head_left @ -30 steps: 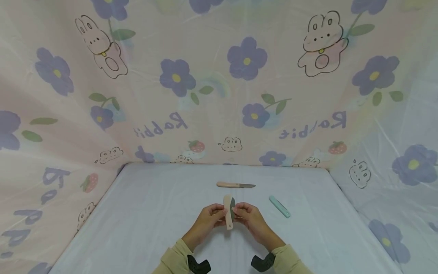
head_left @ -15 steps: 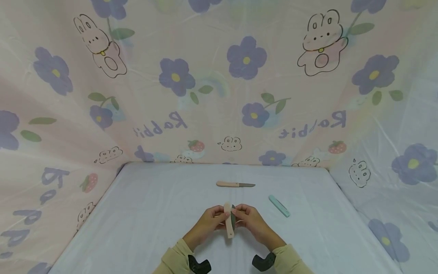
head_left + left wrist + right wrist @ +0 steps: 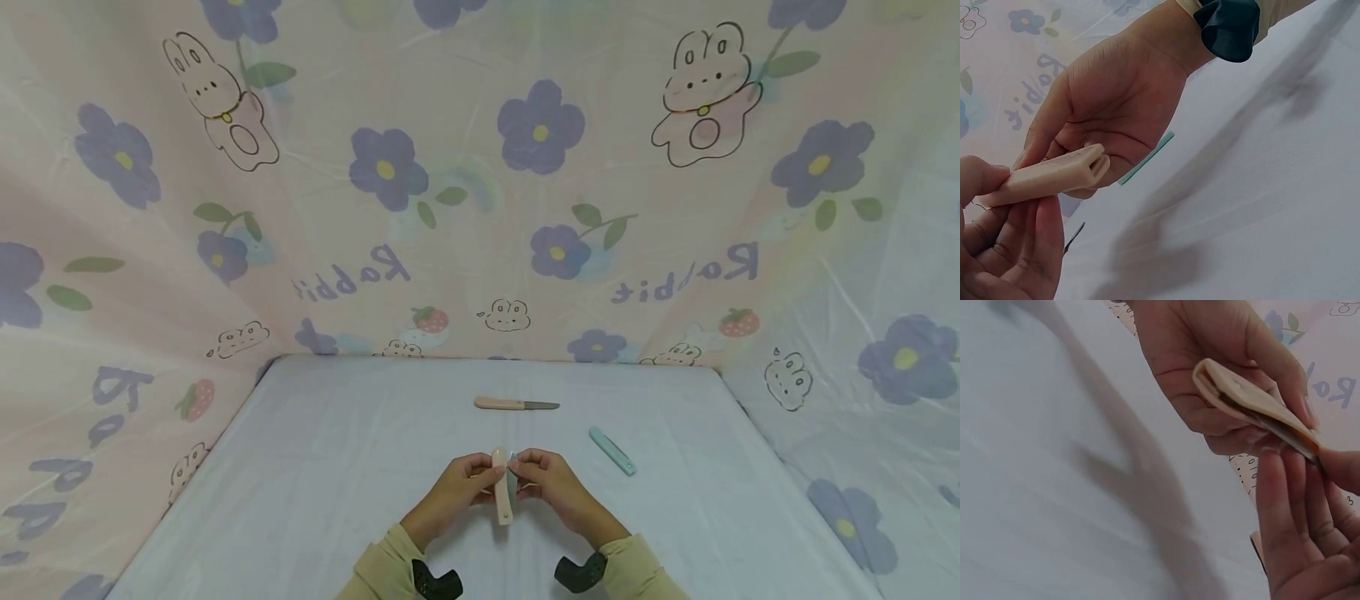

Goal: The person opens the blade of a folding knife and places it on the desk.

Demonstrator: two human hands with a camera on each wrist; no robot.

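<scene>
A folding knife with a beige handle is held above the table between both hands. My left hand grips the handle between thumb and fingers. My right hand pinches the blade at its edge, thumb on the near face. The blade lies close alongside the handle, partly folded into its slot, as the right wrist view shows along the handle. Fingers hide part of the blade. Beyond the hands a second knife, with a beige handle and grey blade, lies open on the table.
A mint-green folded knife lies on the white-covered table to the right of the hands. Fabric walls printed with rabbits and flowers enclose the table's back and sides. Each wrist wears a dark camera mount.
Both hands have drawn the folding knife slightly nearer to the body. The blade's visible face has turned from dark to a lighter grey. The two knives on the table have not moved.
</scene>
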